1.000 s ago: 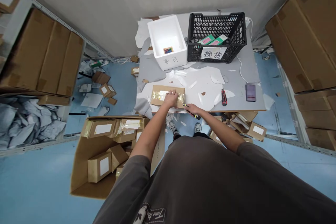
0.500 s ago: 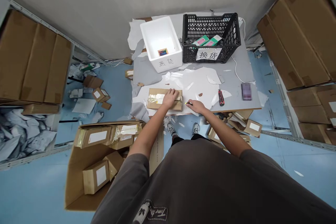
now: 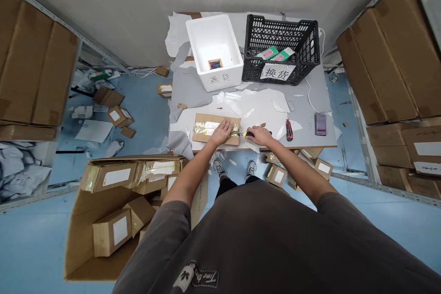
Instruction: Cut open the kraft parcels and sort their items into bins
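A flat cardboard box (image 3: 201, 134) with clear tape and a white label lies at the table's front edge. My left hand (image 3: 222, 132) rests on its right half with the fingers spread. Just right of the box, my right hand (image 3: 260, 136) is closed around a yellow and black utility knife (image 3: 248, 134). The knife points left, its tip at the box's right end. A red and black tool (image 3: 289, 130) lies on the table to the right of my right hand.
Behind the box stand a white foam bin (image 3: 223, 77) and a black crate (image 3: 280, 73). A phone (image 3: 320, 124) lies at the right. An open carton (image 3: 77, 239) of boxes is at lower left. Paper scraps cover part of the table (image 3: 310, 96).
My right hand has brought the knife up to the box's right end, and more of the knife shows. My left hand stays on the box. The whole view has shifted slightly.
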`<move>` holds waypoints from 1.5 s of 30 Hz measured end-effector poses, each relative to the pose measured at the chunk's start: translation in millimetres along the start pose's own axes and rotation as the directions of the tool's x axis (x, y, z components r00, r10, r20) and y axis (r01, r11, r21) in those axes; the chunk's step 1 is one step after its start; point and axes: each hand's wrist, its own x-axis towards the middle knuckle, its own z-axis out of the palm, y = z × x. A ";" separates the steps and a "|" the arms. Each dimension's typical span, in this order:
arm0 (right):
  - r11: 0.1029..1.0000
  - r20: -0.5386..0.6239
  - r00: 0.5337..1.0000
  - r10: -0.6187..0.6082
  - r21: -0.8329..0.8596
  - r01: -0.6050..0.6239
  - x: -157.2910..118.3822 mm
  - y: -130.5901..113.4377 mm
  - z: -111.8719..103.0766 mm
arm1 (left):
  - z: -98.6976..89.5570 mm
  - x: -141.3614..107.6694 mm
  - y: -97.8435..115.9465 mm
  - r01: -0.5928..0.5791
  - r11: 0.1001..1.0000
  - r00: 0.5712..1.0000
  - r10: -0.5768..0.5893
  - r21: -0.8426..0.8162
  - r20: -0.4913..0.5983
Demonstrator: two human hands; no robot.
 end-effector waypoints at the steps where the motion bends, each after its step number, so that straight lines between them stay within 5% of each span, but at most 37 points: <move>1: 1.000 0.002 1.000 0.004 -0.001 -0.004 -0.4 0.2 -1.5 | 2.2 -0.4 -0.7 -0.001 1.000 1.000 0.001 -0.005 -0.008; 15: 0.977 0.052 0.996 -0.071 -0.199 0.080 17.1 -3.4 -21.0 | 17.0 -4.8 -2.9 -0.067 0.998 0.989 0.067 0.005 -0.129; 21: 0.964 0.070 0.989 -0.133 -0.223 0.145 26.1 -1.3 -28.1 | 11.0 -4.9 1.0 -0.078 0.997 0.988 0.081 0.028 -0.134; 39: 0.976 -0.007 0.997 -0.074 -0.204 0.071 29.7 8.1 -35.3 | -15.4 -6.5 19.8 -0.037 0.999 0.988 0.039 0.015 -0.149; 42: 0.990 -0.025 1.000 -0.014 -0.137 0.011 12.8 18.8 -26.3 | -19.9 -11.6 21.9 -0.035 0.999 0.979 0.029 -0.027 -0.200; 45: 0.973 -0.060 0.982 0.178 0.159 -0.167 -5.0 9.7 5.9 | -35.4 -19.0 13.4 0.054 0.995 0.972 -0.072 -0.087 -0.222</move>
